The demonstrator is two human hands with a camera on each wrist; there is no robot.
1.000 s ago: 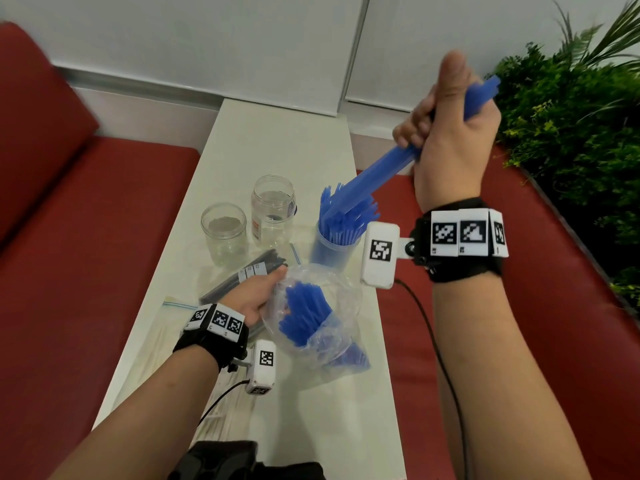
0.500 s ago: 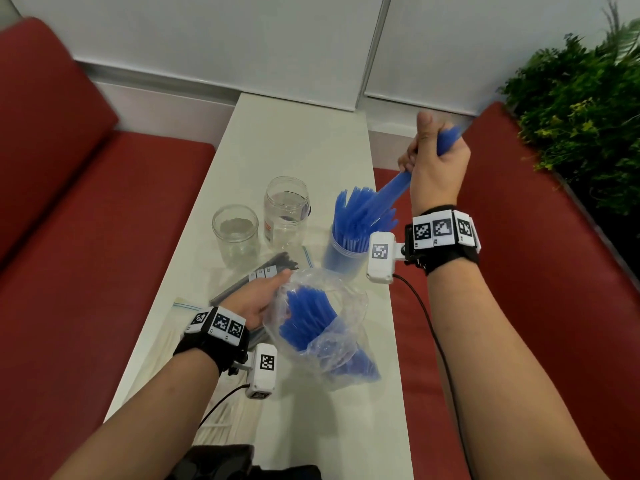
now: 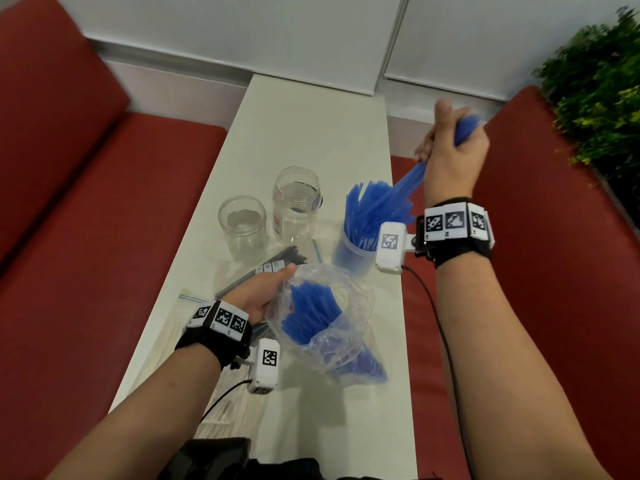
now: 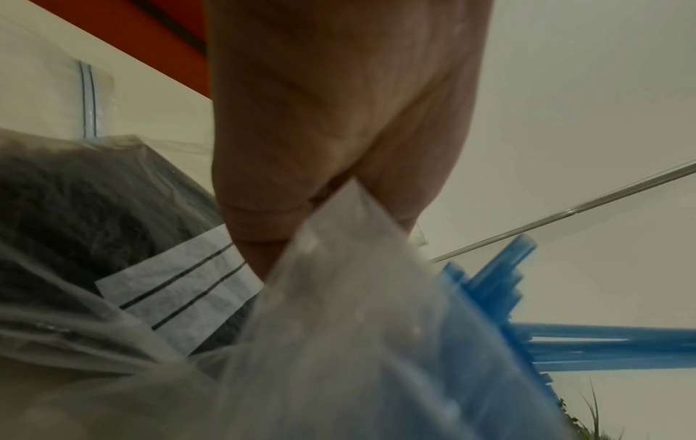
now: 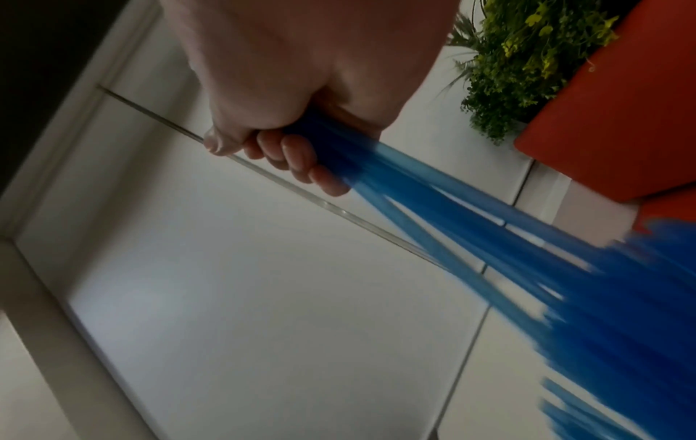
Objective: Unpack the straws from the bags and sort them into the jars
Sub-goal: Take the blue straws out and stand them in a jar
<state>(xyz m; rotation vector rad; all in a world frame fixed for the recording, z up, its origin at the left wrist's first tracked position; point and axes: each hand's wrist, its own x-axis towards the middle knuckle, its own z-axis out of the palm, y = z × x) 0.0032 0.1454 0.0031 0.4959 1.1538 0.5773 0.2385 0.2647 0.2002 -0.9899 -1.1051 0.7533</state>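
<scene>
Head view: we're fisting a bunch of translucent blue plastic straws (image 3: 407, 187) in the right hand (image 3: 450, 154), feeding them into the blue-filled clear jar (image 3: 349, 252) below it; left hand (image 3: 261, 296) is pinching the clear plastic bag (image 3: 332, 327) open. Advice: keep the bunch tight, seat the tips inside the rim before releasing.

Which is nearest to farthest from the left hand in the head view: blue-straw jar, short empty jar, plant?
From the left hand:
1. Short empty jar, just beyond it, table's left side.
2. Blue-straw jar, across the table, right edge.
3. Plant, far right corner.

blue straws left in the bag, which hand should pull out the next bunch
Right. The left hand is holding the bag open, and the right hand will likely be free after dropping its straws in the jar.
</scene>
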